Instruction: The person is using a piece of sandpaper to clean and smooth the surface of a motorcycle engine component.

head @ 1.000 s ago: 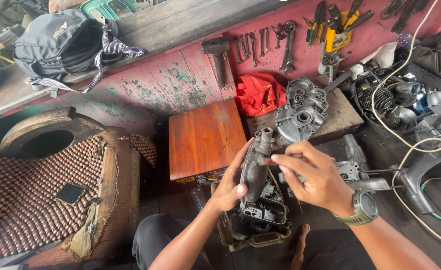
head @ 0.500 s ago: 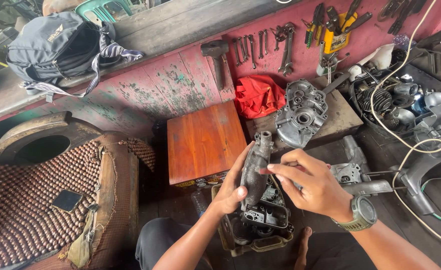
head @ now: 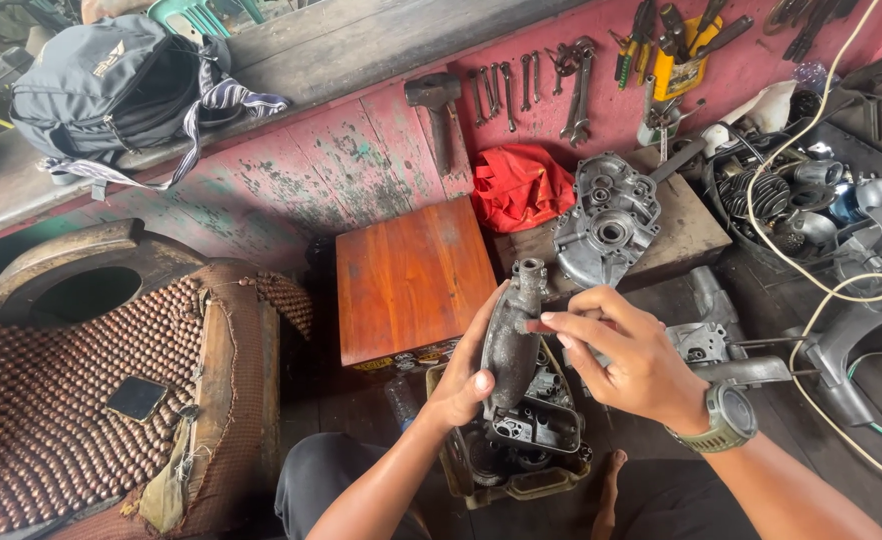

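My left hand [head: 466,375] grips a grey, grimy metal engine part [head: 514,345] held upright at centre. My right hand [head: 629,352], with a green watch at the wrist, pinches a small reddish piece [head: 539,326] against the part's upper side. Under both hands sits a greasy tray of dark engine pieces [head: 521,445] on the floor between my knees.
A wooden box [head: 411,280] stands just beyond my hands. Right of it lie a red cloth [head: 521,185] and a grey engine casing [head: 606,215] on a board. Wrenches, a hammer and pliers hang on the red wall [head: 361,160]. A beaded seat [head: 51,400] lies left; cables and engine parts lie right.
My right hand has shifted slightly down along the metal part's upper side. The view has tilted a little; the part stays in my left hand.
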